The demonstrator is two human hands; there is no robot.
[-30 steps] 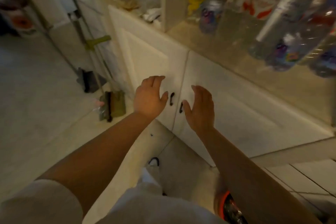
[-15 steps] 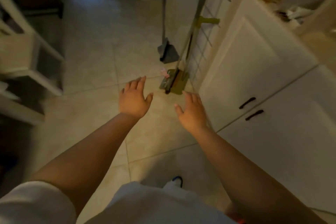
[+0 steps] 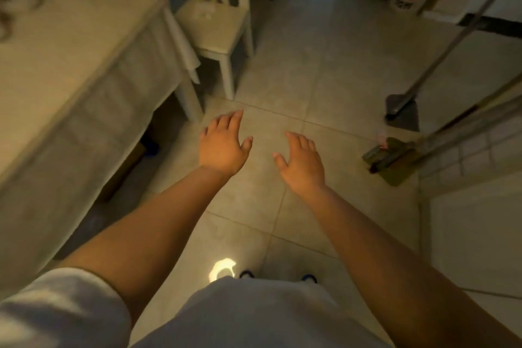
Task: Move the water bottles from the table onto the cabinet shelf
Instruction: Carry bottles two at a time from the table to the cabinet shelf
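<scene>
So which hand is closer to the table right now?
The left hand. It hangs open over the floor just off the table corner; the right hand, also open, is farther out, toward the mop.

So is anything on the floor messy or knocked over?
Nothing looks spilled or knocked over. A dustpan and a green mop head sit on the floor tiles at the right, handles leaning up. Both hands are empty.

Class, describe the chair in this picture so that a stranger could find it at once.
Start at the cloth-covered table on the left. Just beyond its far corner stands the chair, on the tiled floor. It is the only seat: cream, with a slatted back.
</scene>
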